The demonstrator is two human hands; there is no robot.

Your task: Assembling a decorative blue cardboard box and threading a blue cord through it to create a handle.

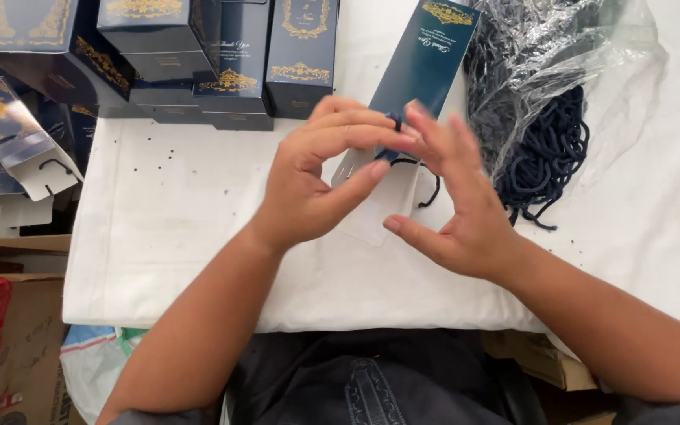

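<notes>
A white cloth (198,236) covers the work table, and tiny dark specks lie on it. At the far edge stand dark blue boxes (198,55) with gold patterns, side by side. At the right, a clear plastic bag (560,55) is full of dark blue cords. On the left, below the table, sit brown cardboard boxes (17,346), one with red tape. More folded paper pieces (17,157) pile up at the left. The light is bright and even, with soft shadows.
</notes>
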